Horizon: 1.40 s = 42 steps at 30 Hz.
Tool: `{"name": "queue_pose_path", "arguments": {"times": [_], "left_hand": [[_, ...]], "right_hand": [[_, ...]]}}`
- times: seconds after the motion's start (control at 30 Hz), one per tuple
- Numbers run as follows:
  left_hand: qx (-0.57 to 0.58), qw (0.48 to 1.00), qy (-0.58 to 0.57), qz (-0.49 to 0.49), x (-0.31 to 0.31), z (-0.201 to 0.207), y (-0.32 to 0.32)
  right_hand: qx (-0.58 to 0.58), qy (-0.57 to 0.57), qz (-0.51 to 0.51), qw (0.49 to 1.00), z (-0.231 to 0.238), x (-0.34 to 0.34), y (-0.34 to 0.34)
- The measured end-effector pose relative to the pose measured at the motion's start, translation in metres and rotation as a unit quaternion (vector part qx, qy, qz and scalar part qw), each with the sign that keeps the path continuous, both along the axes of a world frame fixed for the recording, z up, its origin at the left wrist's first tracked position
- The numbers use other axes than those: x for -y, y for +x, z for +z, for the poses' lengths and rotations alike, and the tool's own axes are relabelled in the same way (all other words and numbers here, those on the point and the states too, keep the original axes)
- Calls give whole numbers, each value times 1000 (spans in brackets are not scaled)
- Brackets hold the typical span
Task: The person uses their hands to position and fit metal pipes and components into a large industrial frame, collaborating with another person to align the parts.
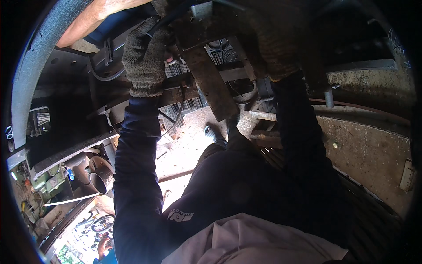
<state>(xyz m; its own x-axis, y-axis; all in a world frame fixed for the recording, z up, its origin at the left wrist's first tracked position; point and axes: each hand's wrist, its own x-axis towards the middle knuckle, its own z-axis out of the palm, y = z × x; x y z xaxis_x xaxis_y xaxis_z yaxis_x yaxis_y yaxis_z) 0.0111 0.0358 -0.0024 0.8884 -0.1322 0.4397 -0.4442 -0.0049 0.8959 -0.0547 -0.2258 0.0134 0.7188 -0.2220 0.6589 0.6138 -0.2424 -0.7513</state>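
Note:
Both my arms reach up in dark sleeves to a dark metal machine frame. My left hand (145, 64), in a grey knitted glove, is closed at the upper left. A black cable (172, 18) runs through its fingers. To the right, my right hand (278, 50) wears a similar glove and is raised to the frame in deep shadow. Its fingers blend into the dark, so what they touch is hidden. Between the hands a flat, worn metal plate (209, 81) slants down from a dark block (204, 33).
Another person's bare forearm (94, 18) crosses the upper left, near a curved grey tube (27, 88). Stacked thin metal strips (178, 112) lie beneath the frame. A worn panel (367, 145) stands right, and a round pipe (99, 181) lies lower left.

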Motion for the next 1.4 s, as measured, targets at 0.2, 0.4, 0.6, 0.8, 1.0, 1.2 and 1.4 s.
{"name": "queue_pose_path", "arguments": {"times": [0.2, 0.4, 0.6, 0.8, 1.0, 1.2, 1.4], "left_hand": [[-8, 1000, -17, -6, 0, 1, 1], [-1, 997, 74, 6, -7, -1, 3], [63, 993, 95, 11, -18, -16, 22], [-5, 999, -37, -34, -8, -12, 16], [0, 996, -82, -41, 2, -3, 9], [33, 999, -23, -11, -3, -5, 10], [-18, 1000, -4, -4, -3, -5, 6]], "right_hand": [[0, 8, 7, 1000, 0, 0, 2], [0, 13, 14, 1000, 1, 1, 1], [0, 28, 26, 999, 0, -2, 2], [28, -58, -33, 997, 3, -2, 1], [3, 43, 20, 999, 3, -6, -3], [-6, -44, -43, 998, 7, -6, -6], [-19, -49, -68, 996, 8, -8, -3]]}}
